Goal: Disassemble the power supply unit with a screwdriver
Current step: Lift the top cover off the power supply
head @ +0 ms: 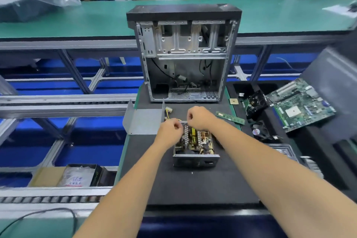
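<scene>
Two hands meet at the far edge of the opened power supply unit (195, 144). Left hand (171, 129) has fingers curled, tips pinching at the far-left corner of the unit; right hand (199, 118) likewise curled, fingers closed on the same thin pale strip (183, 121) running along that far edge btwn the two hands. What exactly the strip is can't be told, too small and blurred. No screwdriver can be made out in either hand.

PSU sits w/ its cover off on the black mat (193, 185), roughly mid-mat, near face w/ dark panel toward the person. Inside: yellow transformer, coils, heat-sink fins, board. Yellow wires w/ a white connector (168, 111) trail out at the far-left side, just beside the left hand.

Bent grey metal cover (144, 120) lies on the mat left of the unit, open side up, close to the left hand but apart from it.

Beyond the hands stands an empty PC case (183, 54), open side facing the person, loose black cables in its lower bay.

Right of the mat: RAM stick (230, 117) at the mat's edge, small square chip (234, 101) further back, then a black tray (241, 87) holding a cooler fan (259, 131), a dark heatsink part and a green motherboard (301, 104) lying tilted over the tray's edge.

Left, lower down: a cardboard box (47, 177) w/ bagged items.
</scene>
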A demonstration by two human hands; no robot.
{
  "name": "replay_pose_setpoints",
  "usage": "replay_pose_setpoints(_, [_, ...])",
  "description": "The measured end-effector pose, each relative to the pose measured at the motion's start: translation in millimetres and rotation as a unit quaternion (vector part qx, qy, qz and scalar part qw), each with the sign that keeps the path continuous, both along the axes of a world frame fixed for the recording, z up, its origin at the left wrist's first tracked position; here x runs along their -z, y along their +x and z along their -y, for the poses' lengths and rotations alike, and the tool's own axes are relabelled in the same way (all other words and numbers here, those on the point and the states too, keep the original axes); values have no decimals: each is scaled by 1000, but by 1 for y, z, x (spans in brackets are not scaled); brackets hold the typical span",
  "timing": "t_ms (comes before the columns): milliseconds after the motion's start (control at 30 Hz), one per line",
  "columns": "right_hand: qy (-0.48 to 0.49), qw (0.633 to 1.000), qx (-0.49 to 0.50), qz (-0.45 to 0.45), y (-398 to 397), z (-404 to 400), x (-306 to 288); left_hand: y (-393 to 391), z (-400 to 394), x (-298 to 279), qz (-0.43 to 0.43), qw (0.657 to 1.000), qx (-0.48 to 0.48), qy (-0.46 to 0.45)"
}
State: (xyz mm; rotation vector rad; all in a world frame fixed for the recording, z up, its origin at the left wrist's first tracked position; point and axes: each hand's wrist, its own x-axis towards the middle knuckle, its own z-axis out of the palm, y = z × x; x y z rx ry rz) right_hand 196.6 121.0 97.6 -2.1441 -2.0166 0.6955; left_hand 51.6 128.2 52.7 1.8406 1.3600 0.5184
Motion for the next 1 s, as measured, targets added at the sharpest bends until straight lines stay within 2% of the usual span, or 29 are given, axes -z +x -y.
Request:
replay_pose_setpoints(200, [-17,996,82,36,39,35,9,21,23,-4,-106,986,129,28])
replay_pose_setpoints(400, [-41,989,126,70,55,49,24,31,31,-2,-180,949,259,16])
replay_pose_setpoints(567, [-64,982,143,104,65,51,35,28,26,3,-174,942,287,-14])
replay_pose_setpoints(667, [-107,982,131,84,61,48,35,27,15,-1,-182,942,279,47])
replay_pose_setpoints(800, [-221,972,74,36,51,46,40,42,6,-8,-157,946,268,97])
replay_pose_setpoints(900, [-226,971,68,19,53,42,47,55,-1,-10,-185,925,299,142])
replay_pose_setpoints(1000, [-269,962,45,-4,57,36,48,59,-9,-5,-191,917,331,113])
